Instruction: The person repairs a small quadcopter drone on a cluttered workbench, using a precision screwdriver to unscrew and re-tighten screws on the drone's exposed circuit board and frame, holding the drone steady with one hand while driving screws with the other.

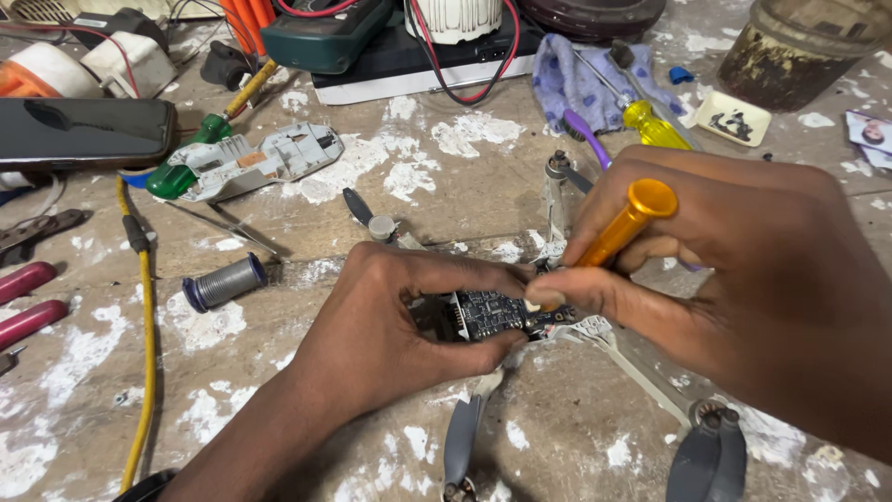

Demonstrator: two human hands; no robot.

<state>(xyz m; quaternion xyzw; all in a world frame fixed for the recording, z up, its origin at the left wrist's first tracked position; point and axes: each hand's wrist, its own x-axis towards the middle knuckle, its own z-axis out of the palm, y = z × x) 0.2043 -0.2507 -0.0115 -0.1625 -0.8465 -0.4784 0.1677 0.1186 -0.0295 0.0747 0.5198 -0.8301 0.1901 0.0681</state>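
Bare left hand [390, 321], bare right hand [743, 279], no sleeves, no rings

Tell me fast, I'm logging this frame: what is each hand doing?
Left hand: closed around the drone, gripping its body.
Right hand: closed on an orange screwdriver, tip down at the drone's circuit board.

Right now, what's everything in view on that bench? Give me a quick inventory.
drone: one, grey, open with dark circuit board showing, centre, under both hands
screwdriver: one, orange handle, in right hand, tip at the board
solder spool: one, grey, left of centre
plastic shell: one, pale grey, upper left
phone: one, black, far left
cloth: one, lilac, top right
yellow cable: one, left side
left hand: grips the drone body
right hand: holds the screwdriver
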